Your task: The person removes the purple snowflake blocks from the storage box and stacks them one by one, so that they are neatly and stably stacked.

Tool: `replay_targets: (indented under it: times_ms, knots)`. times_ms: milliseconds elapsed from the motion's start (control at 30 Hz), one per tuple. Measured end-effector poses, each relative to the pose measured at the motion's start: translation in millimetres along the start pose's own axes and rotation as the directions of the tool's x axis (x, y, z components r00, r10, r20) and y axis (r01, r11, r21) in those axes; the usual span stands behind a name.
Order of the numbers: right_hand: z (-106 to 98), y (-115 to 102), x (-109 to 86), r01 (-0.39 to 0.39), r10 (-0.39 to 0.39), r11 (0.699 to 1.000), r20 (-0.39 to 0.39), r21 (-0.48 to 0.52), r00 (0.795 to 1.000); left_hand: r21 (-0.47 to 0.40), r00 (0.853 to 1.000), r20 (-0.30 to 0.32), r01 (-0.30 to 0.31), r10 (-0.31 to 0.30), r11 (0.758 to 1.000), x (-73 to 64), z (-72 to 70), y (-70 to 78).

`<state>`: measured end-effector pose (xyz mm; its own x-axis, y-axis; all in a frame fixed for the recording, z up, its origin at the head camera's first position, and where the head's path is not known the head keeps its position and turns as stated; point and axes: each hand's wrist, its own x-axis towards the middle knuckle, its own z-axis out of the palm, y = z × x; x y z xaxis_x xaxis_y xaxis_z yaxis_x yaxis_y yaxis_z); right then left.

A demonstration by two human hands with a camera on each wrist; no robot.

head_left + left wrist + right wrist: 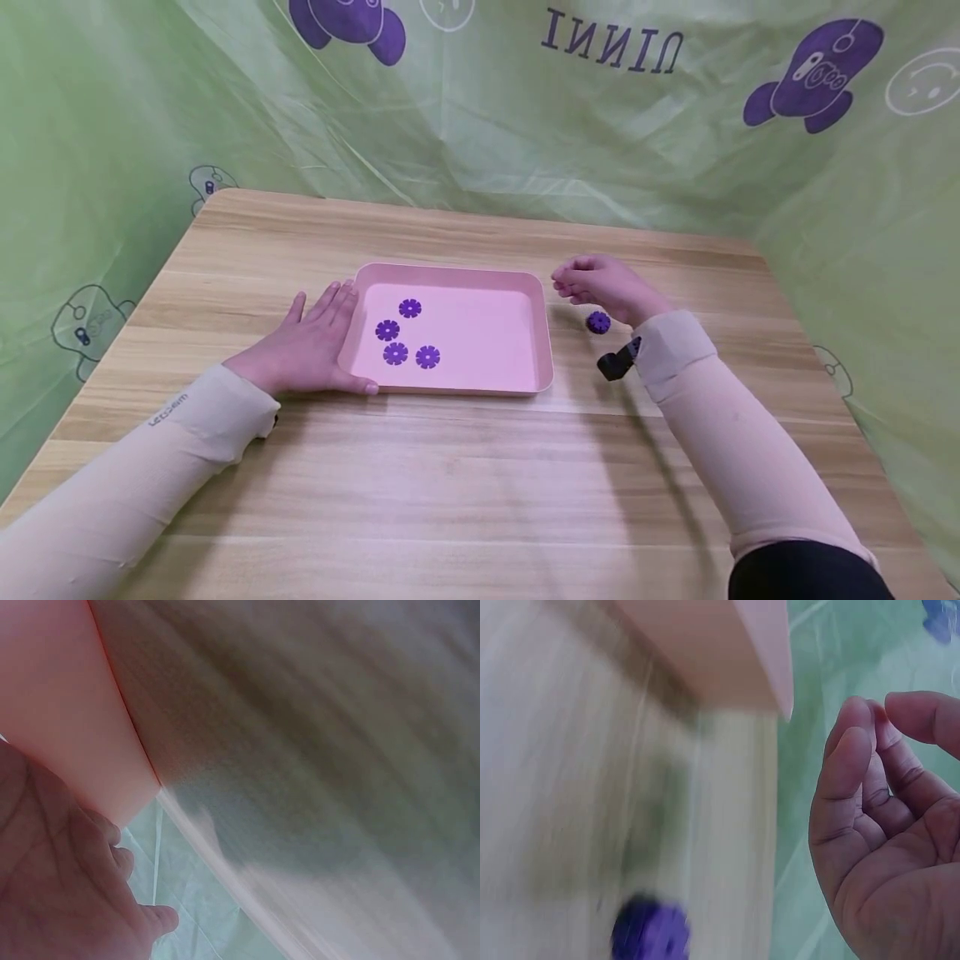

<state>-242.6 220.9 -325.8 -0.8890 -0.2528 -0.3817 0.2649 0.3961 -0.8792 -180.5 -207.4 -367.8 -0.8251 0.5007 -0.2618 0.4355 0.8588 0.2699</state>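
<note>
A pink tray lies on the table with several purple notched discs in its left half. My left hand rests at the tray's left end, fingers spread along its side and thumb at the near corner. In the left wrist view, the palm shows beside the pink tray wall. Just past the tray's right end, my right hand hovers above the table. Its fingers are loosely curled near the thumb, with nothing visible between them. A purple disc pile sits below that hand.
The wooden table reaches back to a green printed curtain, which also hangs along both sides. A small black device is strapped at the right wrist. The purple pile is blurred in the right wrist view.
</note>
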Motion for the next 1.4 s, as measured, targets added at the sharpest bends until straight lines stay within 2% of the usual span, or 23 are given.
replay_targets:
  times_ms: [333, 633, 967, 1267, 1400]
  knots:
    - [38, -27, 21.9, 0.010, -0.011, 1.000, 0.049, 0.021, 0.999, 0.001, 1.000, -0.003, 0.002, -0.002, 1.000, -0.8, -0.6, -0.2]
    - [73, -41, 36.1, 0.004, 0.000, 1.000, 0.128, -0.029, 0.992, 0.002, 1.000, -0.003, 0.001, -0.001, 1.000, -1.9, -0.9, -0.4]
    - [123, -51, 58.2, 0.030, -0.020, 0.998, 0.171, -0.060, 0.985, -0.019, 1.000, -0.001, -0.003, 0.003, 1.000, -3.4, 0.2, -0.1]
    - [156, -51, 78.9, 0.026, -0.011, 0.997, 0.213, -0.070, 0.977, -0.011, 1.000, 0.001, -0.001, 0.001, 1.000, -0.8, 2.4, -1.3]
    - [166, -48, 85.8, 0.067, -0.030, 0.987, 0.240, -0.145, 0.970, -0.010, 1.000, 0.001, 0.004, -0.004, 1.000, -2.5, 1.9, -1.7]
